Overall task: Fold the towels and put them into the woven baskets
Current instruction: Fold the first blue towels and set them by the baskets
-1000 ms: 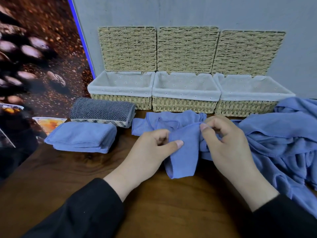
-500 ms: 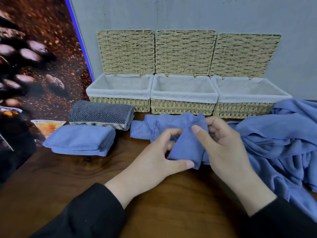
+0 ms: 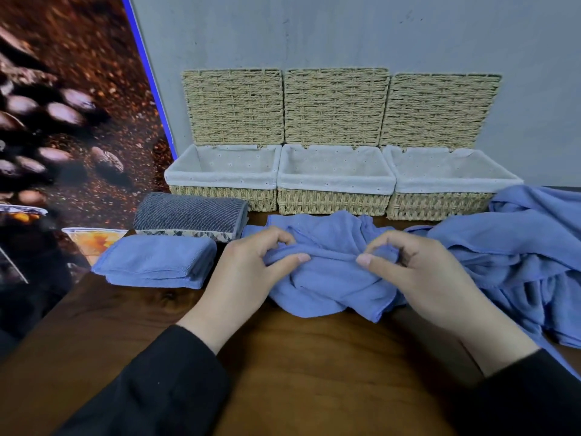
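Hands now wider apart than half second ago: left hand (image 3: 248,272) and right hand (image 3: 418,272) each pinch top edge of blue towel (image 3: 333,278), spread flatter at table (image 3: 298,366) centre. Bare wood near; woven baskets (image 3: 334,180) just beyond; folded blue towel (image 3: 157,261) left, blue pile (image 3: 518,247) right.

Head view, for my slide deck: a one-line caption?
Both hands pinch a blue towel before three open baskets.

A coffee-bean poster (image 3: 63,121) beside a grey wall (image 3: 345,33).
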`<state>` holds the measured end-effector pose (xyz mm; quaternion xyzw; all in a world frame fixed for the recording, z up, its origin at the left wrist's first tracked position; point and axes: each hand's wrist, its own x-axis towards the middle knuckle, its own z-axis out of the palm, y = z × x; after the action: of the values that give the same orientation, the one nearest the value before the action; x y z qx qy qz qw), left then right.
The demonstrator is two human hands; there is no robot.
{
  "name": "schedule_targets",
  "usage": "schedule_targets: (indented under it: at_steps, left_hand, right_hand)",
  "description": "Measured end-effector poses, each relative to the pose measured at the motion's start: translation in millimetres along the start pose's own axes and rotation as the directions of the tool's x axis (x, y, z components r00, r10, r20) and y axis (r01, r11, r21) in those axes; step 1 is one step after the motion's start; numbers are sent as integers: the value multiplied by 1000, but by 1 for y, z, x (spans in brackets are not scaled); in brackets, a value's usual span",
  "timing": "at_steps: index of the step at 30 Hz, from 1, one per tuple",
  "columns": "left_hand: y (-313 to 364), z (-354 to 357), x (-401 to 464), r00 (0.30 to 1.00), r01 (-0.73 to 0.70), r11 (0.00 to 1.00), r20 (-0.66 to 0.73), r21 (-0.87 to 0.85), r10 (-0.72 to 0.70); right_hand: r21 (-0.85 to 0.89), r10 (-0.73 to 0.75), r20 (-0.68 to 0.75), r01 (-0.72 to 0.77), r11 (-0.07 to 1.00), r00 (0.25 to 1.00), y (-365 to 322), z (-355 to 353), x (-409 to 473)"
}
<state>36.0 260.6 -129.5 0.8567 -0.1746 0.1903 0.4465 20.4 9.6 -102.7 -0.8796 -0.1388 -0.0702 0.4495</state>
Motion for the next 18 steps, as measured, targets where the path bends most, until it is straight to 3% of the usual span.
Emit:
schedule_targets:
  at_steps: [3, 9, 12, 15, 16, 18]
  left_hand:
    - [-12, -9, -3, 995, -56, 990, 89, 129, 45]
    - [6, -29, -10, 997, 66, 990, 22, 124, -70]
    - [32, -42, -5, 996, 88, 991, -26, 102, -86]
    - [55, -61, 5, 994, 91, 978, -81, 190, -76]
    - [61, -69, 8, 994, 82, 970, -84, 228, -64]
    - [73, -83, 11, 998, 49, 952, -52, 302, -35]
  right_hand:
    - [-53, 2, -147, -10, 999, 989, -2, -11, -3]
    - [-17, -2, -262, -3, 1000, 965, -16, -24, -22]
    - [-17, 13, -43, -14, 1000, 999, -35, -32, -34]
    - [-293, 77, 269, 5, 956, 960, -48, -46, -41]
    - [-364, 94, 320, 31, 931, 943, -51, -50, -41]
    - [-405, 52, 280, 69, 912, 958, -56, -57, -42]
